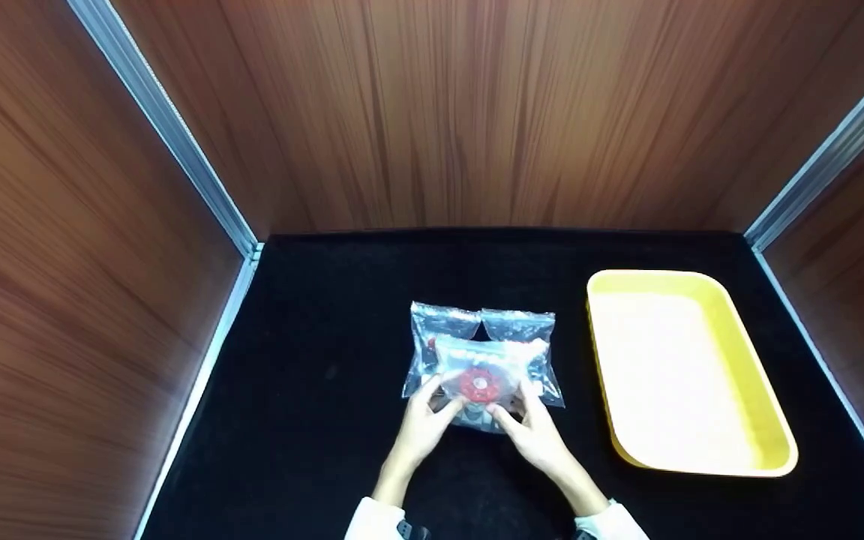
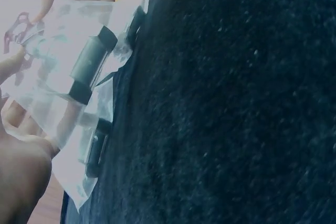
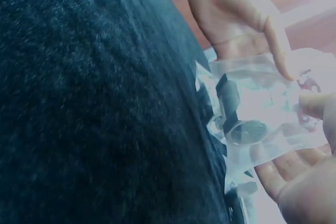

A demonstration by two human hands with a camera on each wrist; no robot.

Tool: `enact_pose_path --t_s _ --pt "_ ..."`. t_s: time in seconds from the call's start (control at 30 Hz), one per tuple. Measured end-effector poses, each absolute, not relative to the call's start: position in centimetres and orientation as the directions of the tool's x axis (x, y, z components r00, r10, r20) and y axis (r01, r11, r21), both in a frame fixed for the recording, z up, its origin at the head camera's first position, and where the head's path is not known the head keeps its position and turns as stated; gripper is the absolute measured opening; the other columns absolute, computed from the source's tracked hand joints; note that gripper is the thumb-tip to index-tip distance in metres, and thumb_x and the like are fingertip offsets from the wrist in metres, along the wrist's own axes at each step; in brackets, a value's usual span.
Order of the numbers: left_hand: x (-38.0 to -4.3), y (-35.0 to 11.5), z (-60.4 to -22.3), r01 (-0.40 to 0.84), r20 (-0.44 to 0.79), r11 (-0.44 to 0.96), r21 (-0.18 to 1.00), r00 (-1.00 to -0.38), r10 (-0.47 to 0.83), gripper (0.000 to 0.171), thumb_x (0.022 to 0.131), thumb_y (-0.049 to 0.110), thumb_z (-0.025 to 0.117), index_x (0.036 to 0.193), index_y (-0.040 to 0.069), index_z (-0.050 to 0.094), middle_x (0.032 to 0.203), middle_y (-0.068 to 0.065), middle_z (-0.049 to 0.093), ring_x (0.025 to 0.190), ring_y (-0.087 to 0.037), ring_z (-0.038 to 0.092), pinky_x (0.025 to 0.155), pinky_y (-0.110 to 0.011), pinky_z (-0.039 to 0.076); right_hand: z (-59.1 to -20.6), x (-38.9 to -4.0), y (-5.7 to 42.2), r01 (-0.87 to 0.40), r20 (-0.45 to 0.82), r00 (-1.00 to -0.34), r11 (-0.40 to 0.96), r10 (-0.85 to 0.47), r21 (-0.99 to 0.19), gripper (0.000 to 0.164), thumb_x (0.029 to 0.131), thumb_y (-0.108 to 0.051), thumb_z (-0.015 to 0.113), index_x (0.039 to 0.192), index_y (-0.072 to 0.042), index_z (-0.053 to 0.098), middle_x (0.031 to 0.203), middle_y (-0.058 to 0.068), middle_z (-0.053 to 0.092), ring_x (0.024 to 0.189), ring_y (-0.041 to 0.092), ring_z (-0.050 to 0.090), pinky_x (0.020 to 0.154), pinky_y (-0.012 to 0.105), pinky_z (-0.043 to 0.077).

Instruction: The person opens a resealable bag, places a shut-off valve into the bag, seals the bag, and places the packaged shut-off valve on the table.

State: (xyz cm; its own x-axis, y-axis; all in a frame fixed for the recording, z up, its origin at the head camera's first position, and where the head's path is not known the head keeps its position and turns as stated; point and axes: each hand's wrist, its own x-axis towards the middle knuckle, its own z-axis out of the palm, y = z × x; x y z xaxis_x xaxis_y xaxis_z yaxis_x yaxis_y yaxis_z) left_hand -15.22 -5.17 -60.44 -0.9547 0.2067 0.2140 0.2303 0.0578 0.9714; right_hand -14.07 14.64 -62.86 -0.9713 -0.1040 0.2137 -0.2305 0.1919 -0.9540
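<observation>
Between them, both hands hold up a clear plastic bag (image 1: 496, 354). Inside it is a red wheel-shaped part (image 1: 479, 384) with a pale centre, plus a dark grey fitting (image 2: 90, 66) with angular ends, seen in the left wrist view. My left hand (image 1: 422, 421) grips the bag's left side, thumb in front and fingers behind. On the right side my right hand (image 1: 535, 433) grips it the same way. Behind it on the black cloth lie two more clear bags, a left one (image 1: 439, 319) and a right one (image 1: 518, 324), partly covered by the held bag.
A yellow tray (image 1: 603, 375) stands to the right of the bags on the black cloth (image 1: 312, 337). Wood-grain panels (image 1: 432, 112) enclose the back and both sides, with metal strips (image 1: 177, 127) along the corners.
</observation>
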Motion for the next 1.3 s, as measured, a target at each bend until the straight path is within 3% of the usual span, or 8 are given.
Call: enact_pose_path --t_s 0.17,0.3,0.43,0.6,0.83,1.0,1.3 --pt "-15.5 -5.9 -60.2 0.191 0.189 -0.004 0.982 -0.968 0.166 0.037 0.091 0.011 0.068 0.127 0.005 0.060 0.111 -0.015 0.066 0.094 -0.014 0.066 0.078 -0.027 0.057 -62.4 -14.6 13.8 -0.129 0.114 -0.988 0.147 -0.107 -0.981 0.056 0.090 -0.017 0.071 0.137 -0.008 0.042 0.128 0.020 0.062 0.110 0.032 0.066 0.085 0.032 0.057" --pt "-15.8 -6.4 -60.0 0.186 0.191 -0.052 0.981 -0.975 0.117 0.036 0.089 0.009 0.069 0.124 0.005 0.060 0.111 -0.016 0.067 0.099 -0.012 0.065 0.087 -0.027 0.056 -61.4 -14.8 12.7 -0.115 0.104 -0.988 0.089 -0.114 -0.989 0.052 0.088 -0.010 0.071 0.134 -0.008 0.046 0.127 0.016 0.061 0.111 0.023 0.064 0.089 0.030 0.054" --pt "-16.2 -7.0 -59.9 0.170 0.175 -0.080 0.982 -0.983 0.061 0.036 0.088 0.009 0.071 0.123 0.005 0.061 0.112 -0.016 0.067 0.102 -0.015 0.064 0.094 -0.028 0.053 -61.4 -15.1 11.7 -0.150 0.140 -0.985 0.100 -0.101 -0.984 0.059 0.086 -0.005 0.073 0.139 -0.004 0.046 0.134 0.013 0.055 0.111 0.015 0.058 0.093 0.029 0.051" --pt "-16.5 -7.8 -59.8 0.156 0.159 -0.100 0.983 -0.987 0.026 0.038 0.088 0.008 0.070 0.124 0.004 0.059 0.113 -0.017 0.067 0.105 -0.018 0.063 0.097 -0.030 0.052 -62.1 -15.6 10.7 -0.140 0.129 -0.987 0.129 -0.092 -0.982 0.066 0.086 -0.003 0.072 0.144 0.000 0.041 0.139 0.020 0.047 0.114 0.031 0.054 0.090 0.031 0.053" --pt "-16.9 -9.0 -59.8 0.170 0.167 -0.092 0.981 -0.985 -0.035 0.040 0.087 0.008 0.072 0.126 0.005 0.060 0.099 -0.016 0.068 0.090 -0.010 0.063 0.087 -0.022 0.052 -62.8 -16.2 9.5 -0.144 0.133 -0.986 0.110 -0.104 -0.983 0.062 0.087 -0.013 0.073 0.142 -0.008 0.043 0.137 0.018 0.051 0.120 0.033 0.053 0.090 0.029 0.053" --pt "-17.1 -9.8 -59.8 0.173 0.168 -0.118 0.978 -0.985 -0.049 0.043 0.087 0.006 0.071 0.127 0.002 0.056 0.095 -0.020 0.069 0.086 -0.010 0.066 0.078 -0.020 0.053 -63.1 -16.5 8.7 -0.165 0.152 -0.981 0.106 -0.116 -0.981 0.063 0.088 -0.019 0.073 0.141 -0.007 0.043 0.137 0.020 0.051 0.118 0.032 0.055 0.091 0.028 0.053" --pt "-17.6 -10.9 -59.7 0.158 0.150 -0.116 0.981 -0.986 -0.076 0.041 0.087 0.005 0.072 0.125 0.001 0.058 0.095 -0.022 0.070 0.084 -0.013 0.067 0.073 -0.021 0.053 -61.4 -17.1 7.4 -0.148 0.133 -0.982 0.111 -0.134 -0.983 0.060 0.089 -0.009 0.070 0.141 -0.001 0.043 0.138 0.022 0.054 0.118 0.036 0.056 0.089 0.029 0.054"
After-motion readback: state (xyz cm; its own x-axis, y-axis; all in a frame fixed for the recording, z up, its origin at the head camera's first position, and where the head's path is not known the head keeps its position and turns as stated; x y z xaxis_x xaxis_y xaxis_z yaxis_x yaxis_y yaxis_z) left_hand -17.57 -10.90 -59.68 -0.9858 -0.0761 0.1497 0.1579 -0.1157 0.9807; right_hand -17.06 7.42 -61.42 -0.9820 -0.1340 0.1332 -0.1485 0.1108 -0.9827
